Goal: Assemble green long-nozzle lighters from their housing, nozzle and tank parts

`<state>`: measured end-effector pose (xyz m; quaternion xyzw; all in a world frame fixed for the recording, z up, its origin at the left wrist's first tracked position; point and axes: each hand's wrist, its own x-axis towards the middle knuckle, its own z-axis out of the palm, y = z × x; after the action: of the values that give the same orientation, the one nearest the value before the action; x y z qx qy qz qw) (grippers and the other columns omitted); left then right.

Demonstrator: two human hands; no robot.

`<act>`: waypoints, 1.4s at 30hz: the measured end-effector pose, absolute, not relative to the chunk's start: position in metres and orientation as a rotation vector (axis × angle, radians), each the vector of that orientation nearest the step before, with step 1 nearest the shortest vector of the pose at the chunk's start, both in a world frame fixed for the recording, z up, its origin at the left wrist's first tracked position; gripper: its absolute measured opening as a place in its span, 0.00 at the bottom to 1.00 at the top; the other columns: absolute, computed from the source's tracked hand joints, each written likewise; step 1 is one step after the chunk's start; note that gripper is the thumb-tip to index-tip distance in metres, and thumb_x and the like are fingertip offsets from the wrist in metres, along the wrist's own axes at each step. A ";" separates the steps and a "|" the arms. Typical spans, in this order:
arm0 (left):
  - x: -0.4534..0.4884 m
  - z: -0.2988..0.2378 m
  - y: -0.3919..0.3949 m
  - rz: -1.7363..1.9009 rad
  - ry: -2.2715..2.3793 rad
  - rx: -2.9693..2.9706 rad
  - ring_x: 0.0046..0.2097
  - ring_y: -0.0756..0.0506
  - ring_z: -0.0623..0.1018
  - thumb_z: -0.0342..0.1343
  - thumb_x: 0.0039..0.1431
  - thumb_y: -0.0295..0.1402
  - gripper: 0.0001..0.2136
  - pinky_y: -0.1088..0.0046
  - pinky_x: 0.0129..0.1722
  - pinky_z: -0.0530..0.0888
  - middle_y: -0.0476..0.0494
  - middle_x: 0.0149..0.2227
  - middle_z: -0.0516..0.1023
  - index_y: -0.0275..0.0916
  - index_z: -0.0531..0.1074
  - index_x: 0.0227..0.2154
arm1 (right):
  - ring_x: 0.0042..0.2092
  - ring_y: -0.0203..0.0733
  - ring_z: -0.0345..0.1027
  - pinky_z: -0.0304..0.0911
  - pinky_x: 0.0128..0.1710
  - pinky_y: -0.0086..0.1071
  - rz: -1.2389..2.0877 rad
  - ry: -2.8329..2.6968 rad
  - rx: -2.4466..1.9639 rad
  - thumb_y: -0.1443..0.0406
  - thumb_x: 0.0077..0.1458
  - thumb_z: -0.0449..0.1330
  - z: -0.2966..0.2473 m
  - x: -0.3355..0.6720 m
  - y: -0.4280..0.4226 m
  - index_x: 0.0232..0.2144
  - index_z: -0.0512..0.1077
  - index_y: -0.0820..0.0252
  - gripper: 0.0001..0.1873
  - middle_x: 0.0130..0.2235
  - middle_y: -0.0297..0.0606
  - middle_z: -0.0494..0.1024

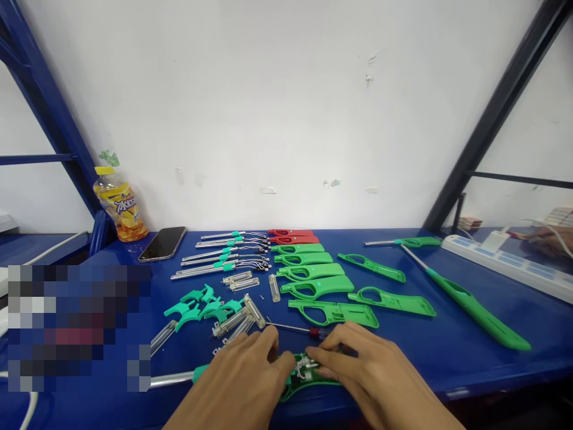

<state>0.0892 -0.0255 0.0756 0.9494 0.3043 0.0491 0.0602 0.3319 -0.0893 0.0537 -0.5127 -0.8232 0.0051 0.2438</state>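
Observation:
Near the table's front edge, a green utility lighter [290, 391] lies with its casing open, wires and small parts showing inside. Its metal tube [172, 380] points left. My left hand [246, 376] is closed on the lighter near its trigger end, thumb and index finger against the inner parts. At the handle end my right hand [367, 367] is closed on it too, fingertips pinched over the insides; what lies beneath them is hidden. Just beyond the hands rests a screwdriver [308, 331] with a red handle. Clear fuel tanks [254, 310] and teal triggers [197, 307] lie beyond my left hand.
Green casing halves [333, 313] and red ones [293, 240] are lined up behind, beside metal tubes [210, 260] with wires. Lighters [474, 307] lie at right near a power strip [510, 266]. A phone [162, 243] and drink bottle [120, 206] stand back left.

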 end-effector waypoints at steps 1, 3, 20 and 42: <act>0.090 0.077 -0.025 0.144 0.917 2.869 0.48 0.40 0.81 0.53 0.64 0.21 0.16 0.67 0.52 0.77 0.41 0.49 0.79 0.44 0.78 0.49 | 0.39 0.42 0.78 0.74 0.36 0.28 0.017 -2.245 -1.401 0.70 0.71 0.59 0.053 0.332 -0.089 0.48 0.82 0.49 0.14 0.41 0.35 0.83; 0.091 0.078 -0.025 0.136 0.908 2.863 0.48 0.40 0.81 0.54 0.63 0.21 0.17 0.67 0.50 0.76 0.41 0.50 0.78 0.45 0.78 0.50 | 0.39 0.42 0.78 0.73 0.35 0.28 0.014 -2.242 -1.394 0.70 0.72 0.58 0.053 0.332 -0.089 0.50 0.82 0.49 0.14 0.40 0.35 0.82; 0.096 0.083 -0.025 0.103 0.821 2.872 0.48 0.41 0.78 0.52 0.65 0.21 0.21 0.67 0.50 0.75 0.42 0.49 0.78 0.47 0.79 0.54 | 0.39 0.42 0.77 0.71 0.35 0.30 0.053 -2.215 -1.386 0.69 0.73 0.59 0.053 0.330 -0.091 0.48 0.81 0.50 0.12 0.41 0.33 0.82; 0.096 0.092 -0.023 0.085 0.801 2.822 0.48 0.40 0.79 0.49 0.66 0.19 0.21 0.66 0.48 0.75 0.42 0.49 0.78 0.48 0.81 0.50 | 0.51 0.46 0.81 0.75 0.54 0.40 -0.225 -1.991 -1.418 0.63 0.77 0.53 0.062 0.373 -0.095 0.49 0.80 0.50 0.14 0.49 0.37 0.86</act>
<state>0.0957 -0.0227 0.0916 0.9564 0.2716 0.0287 0.1033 0.3733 -0.0946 0.0623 -0.5440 -0.7638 -0.0862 0.3366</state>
